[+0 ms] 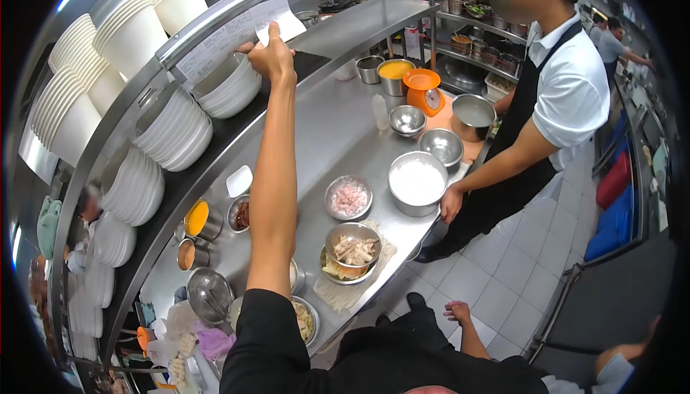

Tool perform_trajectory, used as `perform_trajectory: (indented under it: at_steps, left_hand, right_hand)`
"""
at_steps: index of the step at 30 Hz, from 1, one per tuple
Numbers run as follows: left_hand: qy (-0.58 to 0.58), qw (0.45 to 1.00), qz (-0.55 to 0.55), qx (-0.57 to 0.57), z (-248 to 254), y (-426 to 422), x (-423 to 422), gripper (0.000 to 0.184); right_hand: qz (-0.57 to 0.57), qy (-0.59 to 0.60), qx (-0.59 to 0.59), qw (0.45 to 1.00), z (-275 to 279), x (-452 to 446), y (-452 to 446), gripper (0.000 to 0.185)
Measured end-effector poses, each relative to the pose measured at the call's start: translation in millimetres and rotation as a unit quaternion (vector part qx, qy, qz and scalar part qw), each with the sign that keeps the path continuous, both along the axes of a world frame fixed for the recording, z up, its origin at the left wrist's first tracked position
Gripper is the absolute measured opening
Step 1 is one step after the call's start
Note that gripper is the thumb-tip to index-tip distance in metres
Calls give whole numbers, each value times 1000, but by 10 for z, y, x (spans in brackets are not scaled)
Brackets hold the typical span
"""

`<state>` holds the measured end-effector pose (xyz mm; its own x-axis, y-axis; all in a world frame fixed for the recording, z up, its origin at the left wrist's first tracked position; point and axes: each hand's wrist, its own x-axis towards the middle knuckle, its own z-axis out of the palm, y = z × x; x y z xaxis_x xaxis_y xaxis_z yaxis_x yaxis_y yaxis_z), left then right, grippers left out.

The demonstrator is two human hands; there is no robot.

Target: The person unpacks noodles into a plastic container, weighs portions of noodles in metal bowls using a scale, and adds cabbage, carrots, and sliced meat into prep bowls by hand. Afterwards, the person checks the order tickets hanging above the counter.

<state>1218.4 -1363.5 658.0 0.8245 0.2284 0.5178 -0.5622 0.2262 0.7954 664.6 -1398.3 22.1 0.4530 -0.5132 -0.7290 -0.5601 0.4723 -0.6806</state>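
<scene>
My left hand (272,55) is raised to the metal rail at the upper left, its thumb and fingers closed on a white paper slip (282,22). Printed slips (212,53) hang along the rail beside it. Just below the hand are stacked white bowls (228,91). My right hand (456,312) hangs low at my side above the tiled floor, fingers loosely apart and holding nothing.
On the steel counter (316,142) stand a bowl of pink meat (348,198), a bowl of pale strips (353,249), a large white-filled pot (417,182) and an orange scale (424,92). A co-worker (568,92) stands at the right, one hand by the pot.
</scene>
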Motion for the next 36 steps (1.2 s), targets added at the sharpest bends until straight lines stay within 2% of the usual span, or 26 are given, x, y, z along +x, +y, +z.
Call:
perform_trajectory:
  at_steps: [2, 5, 7, 8, 9, 10, 11, 12, 14, 15, 17, 19, 21, 22, 24, 25, 28, 30, 31, 32, 34, 36]
  left_hand:
    - [-18, 999, 39, -5, 99, -38, 39, 30]
    - [-35, 999, 24, -12, 155, -96, 95, 32]
    - [-51, 994, -44, -85, 218, -185, 159, 36]
    - [-48, 995, -36, -81, 222, -216, 163, 36]
    - [1, 993, -29, -112, 270, -255, 117, 38]
    - [52, 988, -22, -144, 287, -294, 75, 40]
    - [82, 986, -28, -144, 270, -332, 53, 53]
    - [86, 985, -22, -145, 213, -396, 53, 53]
    - [91, 969, -49, -226, 52, -588, 58, 65]
    - [70, 983, -72, -157, -76, -718, 150, 73]
    - [14, 1000, -23, 1, -170, -1097, 318, 76]
    - [-117, 989, 73, 60, -159, -1534, 667, 73]
    - [-155, 980, 45, 121, 65, -1680, 502, 57]
    - [-153, 980, 55, 118, 105, -1686, 483, 57]
    - [-54, 996, -74, 3, 147, -1680, 430, 42]
    - [-33, 998, -52, 0, 141, -1598, 354, 38]
    - [-69, 994, 71, 49, -38, -1169, 116, 35]
    - [-57, 995, 86, 16, -39, -887, -53, 32]
    - [-51, 991, 123, 26, -8, -780, -81, 32]
    - [-57, 992, 107, 17, 26, -706, -109, 31]
    - [-50, 992, 114, 18, 118, -624, -53, 32]
    - [-56, 992, 113, 20, 192, -613, 63, 32]
  right_hand:
    - [25, 44, 63, 997, -288, -131, -82, 24]
    - [45, 110, 109, 987, -544, -254, -269, 19]
    - [81, 125, 95, 984, -387, -207, -479, 20]
    - [101, 132, 97, 981, -334, -175, -591, 20]
    - [107, 135, 97, 980, -438, -120, -740, 20]
    - [102, 100, 138, 980, -868, -102, -964, 21]
    - [95, 66, 177, 977, -1096, -119, -1144, 22]
    - [77, 84, 103, 988, -629, 44, -1224, 27]
    - [78, 50, 82, 992, -442, 253, -1508, 29]
    - [72, 32, 66, 995, -380, 342, -1633, 26]
    - [71, 11, 45, 996, -252, 530, -1866, 25]
    - [62, 15, 27, 998, -132, 678, -2023, 24]
    - [62, 9, 22, 998, -116, 708, -2104, 23]
    - [54, 1, 25, 998, -78, 746, -2115, 23]
    - [42, 13, 38, 998, -45, 777, -2098, 19]
    - [47, 33, 56, 997, -114, 745, -2067, 19]
    - [55, 52, 88, 993, -219, 618, -1934, 15]
    - [106, 105, 117, 982, -234, 555, -1839, 14]
    - [109, 74, 135, 982, -276, 472, -1821, 17]
    - [110, 73, 141, 981, -317, 397, -1823, 17]
    - [165, -42, 122, 978, -388, 282, -1842, 25]
    - [151, -9, 103, 983, -552, 339, -1857, 27]
